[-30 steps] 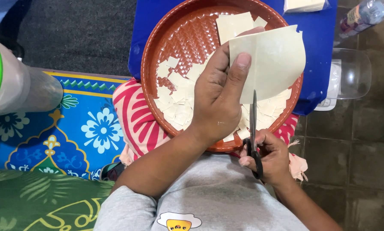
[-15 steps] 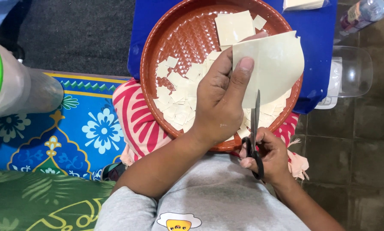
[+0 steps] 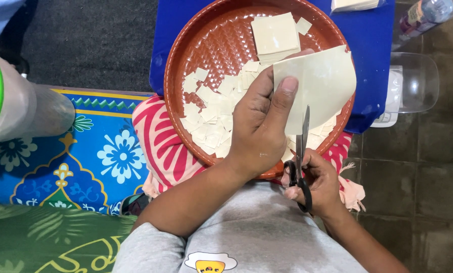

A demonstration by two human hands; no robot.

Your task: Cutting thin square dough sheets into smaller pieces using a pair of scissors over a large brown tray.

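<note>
My left hand [image 3: 262,124] pinches a pale, thin dough sheet [image 3: 320,86] by its left edge, holding it over a round brown tray [image 3: 211,45]. My right hand [image 3: 315,184] grips black-handled scissors [image 3: 302,151] whose blades point up and meet the sheet's lower edge. Several small cut squares [image 3: 211,116] lie in a heap in the tray. A neat stack of uncut square sheets [image 3: 274,33] rests at the tray's far side.
The tray sits on a red-and-white patterned cloth [image 3: 158,146] over my lap, partly on a blue board [image 3: 373,35]. A clear plastic container [image 3: 411,83] and a bottle [image 3: 423,15] stand right. A green-lidded jar [image 3: 14,106] stands on a blue floral mat [image 3: 100,156] at left.
The scissors blades have come closer together on the sheet's lower edge. My left hand has shifted the sheet slightly, uncovering more of the stack behind it.
</note>
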